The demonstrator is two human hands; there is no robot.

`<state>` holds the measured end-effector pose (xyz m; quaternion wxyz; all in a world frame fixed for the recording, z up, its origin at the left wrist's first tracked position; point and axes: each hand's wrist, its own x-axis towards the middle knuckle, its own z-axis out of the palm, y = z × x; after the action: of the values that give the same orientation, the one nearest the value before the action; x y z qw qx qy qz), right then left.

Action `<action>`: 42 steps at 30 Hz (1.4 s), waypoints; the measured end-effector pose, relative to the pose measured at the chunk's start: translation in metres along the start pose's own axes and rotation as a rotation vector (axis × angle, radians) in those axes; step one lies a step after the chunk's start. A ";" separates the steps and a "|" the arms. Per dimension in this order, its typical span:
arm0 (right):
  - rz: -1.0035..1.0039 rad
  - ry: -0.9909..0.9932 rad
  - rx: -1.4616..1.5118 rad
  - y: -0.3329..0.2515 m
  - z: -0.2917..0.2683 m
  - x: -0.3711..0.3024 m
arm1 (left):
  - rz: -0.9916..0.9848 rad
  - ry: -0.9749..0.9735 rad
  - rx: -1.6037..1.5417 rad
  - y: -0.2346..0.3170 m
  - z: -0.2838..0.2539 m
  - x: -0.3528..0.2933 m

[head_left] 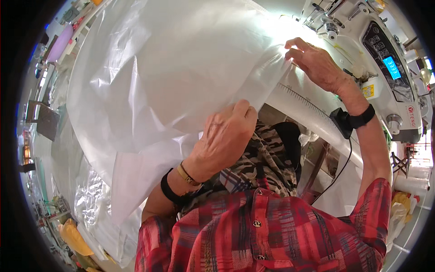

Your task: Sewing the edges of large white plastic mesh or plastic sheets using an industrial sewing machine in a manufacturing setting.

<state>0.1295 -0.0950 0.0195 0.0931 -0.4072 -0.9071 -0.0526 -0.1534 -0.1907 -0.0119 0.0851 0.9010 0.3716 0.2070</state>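
Left hand (pixel 226 136) in the head view is lying near the centre of the dial, back upward, knuckles pointing toward 1 o'clock, its fingers curling under and clamping on the edge of a translucent white sheet (pixel 181 59). Its forearm is rising from 7 o'clock and is wearing a gold watch (pixel 186 174) and a black strap. Right hand (pixel 317 63) is sitting at 2 o'clock, wrist bent, thumb and forefinger pointing toward 10 and meeting the sheet's edge; whether they are pinching it I cannot tell. The sheet is spreading from 8 round to 1 o'clock, its near edge stretching between both hands, and is covering part of the white worktop (pixel 294 109).

Left fingertips are hiding beneath the knuckles. Lamp glare at 1 o'clock is washing out the sheet's far corner. At 2 o'clock the frame is darkening around the sewing machine (pixel 362 41), and small items at 9 are blurring together.
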 end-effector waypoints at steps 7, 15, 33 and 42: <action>0.141 0.003 0.104 0.003 0.007 -0.001 | 0.041 0.104 0.000 0.009 -0.005 0.001; 0.065 0.077 0.096 0.012 0.009 0.006 | 0.035 0.052 0.056 0.018 -0.020 -0.002; 0.080 0.225 -0.102 0.008 0.029 0.004 | -0.111 0.163 -0.212 0.005 0.014 -0.003; 0.014 0.185 -0.037 0.009 0.024 -0.005 | -0.298 0.343 -0.498 0.001 0.020 0.004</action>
<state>0.1361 -0.0888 -0.0046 0.1696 -0.4087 -0.8905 -0.1060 -0.1417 -0.1884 -0.0284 0.2682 0.7405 0.4460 0.4252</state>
